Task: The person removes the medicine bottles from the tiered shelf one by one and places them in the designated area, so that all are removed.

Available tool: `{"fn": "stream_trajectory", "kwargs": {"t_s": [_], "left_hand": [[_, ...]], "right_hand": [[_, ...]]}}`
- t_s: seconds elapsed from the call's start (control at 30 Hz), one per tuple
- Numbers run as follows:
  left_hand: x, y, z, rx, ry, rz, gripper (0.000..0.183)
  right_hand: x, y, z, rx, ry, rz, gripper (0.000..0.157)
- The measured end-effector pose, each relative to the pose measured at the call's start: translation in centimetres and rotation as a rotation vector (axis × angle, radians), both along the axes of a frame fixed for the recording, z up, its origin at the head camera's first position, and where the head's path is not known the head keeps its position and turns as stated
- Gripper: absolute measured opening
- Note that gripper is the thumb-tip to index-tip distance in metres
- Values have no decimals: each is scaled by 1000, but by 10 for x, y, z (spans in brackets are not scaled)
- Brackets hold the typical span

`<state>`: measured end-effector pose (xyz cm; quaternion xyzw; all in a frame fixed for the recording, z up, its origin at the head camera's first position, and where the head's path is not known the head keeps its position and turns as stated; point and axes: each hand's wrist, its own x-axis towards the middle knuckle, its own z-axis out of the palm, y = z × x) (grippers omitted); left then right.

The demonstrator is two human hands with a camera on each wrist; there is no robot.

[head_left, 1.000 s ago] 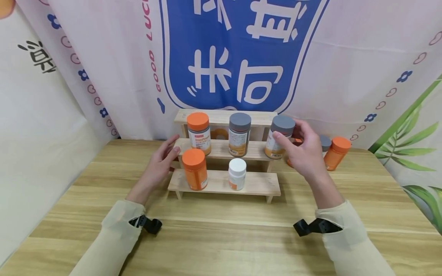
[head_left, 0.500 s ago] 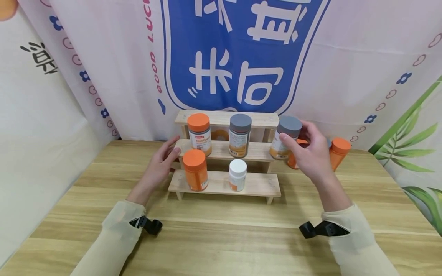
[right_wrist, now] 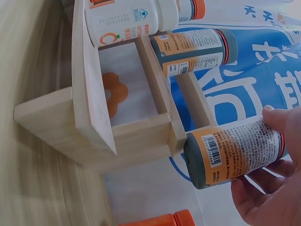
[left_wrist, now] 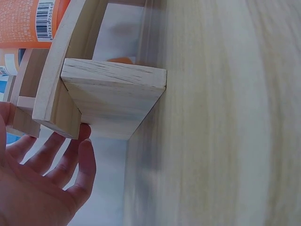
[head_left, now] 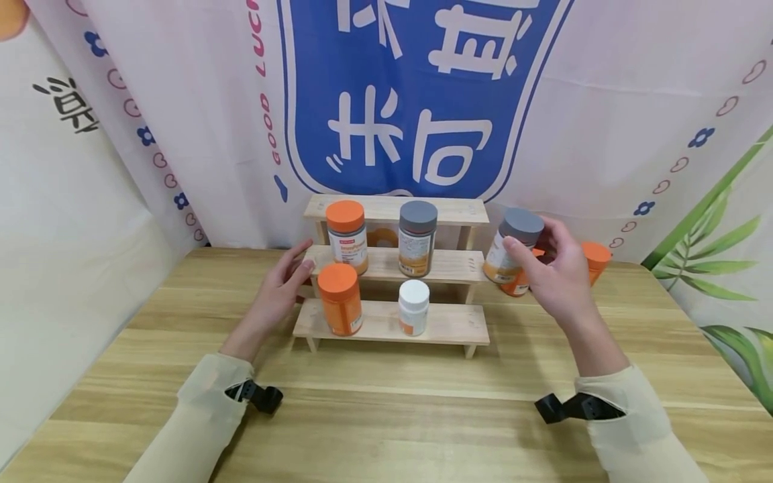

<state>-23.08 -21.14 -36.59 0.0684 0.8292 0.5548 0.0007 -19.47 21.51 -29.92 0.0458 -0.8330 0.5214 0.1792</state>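
Observation:
In the head view, my right hand point(head_left: 558, 275) grips a grey-capped supplement bottle point(head_left: 512, 248) between thumb and fingers, tilted, just off the right end of the middle step of a wooden tiered stand point(head_left: 447, 322). Its barcode label faces the right wrist camera, with the bottle's base close to the step's end. My left hand point(head_left: 280, 285) is at the stand's left end, fingers spread and lightly bent, fingertips at the wood in the left wrist view. On the middle step stand an orange-capped bottle point(head_left: 347, 238) and another grey-capped bottle point(head_left: 417, 238).
The front step bears an orange bottle point(head_left: 340, 298) and a small white bottle point(head_left: 413, 307). On the table point(head_left: 386, 409), right of the stand, are an orange bottle point(head_left: 516, 285) and another orange-capped bottle point(head_left: 596, 257), partly hidden by my right hand. A printed curtain point(head_left: 604, 134) hangs behind.
My right hand has carried the grey-capped bottle rightward, from over the middle step's right part to beyond its end, and the bottle leans more. My left hand stays at the stand.

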Motion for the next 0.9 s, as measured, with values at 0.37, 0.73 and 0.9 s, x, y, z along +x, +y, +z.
{"fn": "stream_trajectory", "kwargs": {"t_s": [0.37,0.73,0.9], "left_hand": [[0,0,0,-2,-2,6,61],[1,0,0,-5,-7,6,61],[1,0,0,-8,-13,9,60]], "right_hand": [[-2,19,-12,34,-66,-44,67],[-8,31,-26,48,-108,-66,69],[-9,37,-32,61,-121,-84,68]]}}
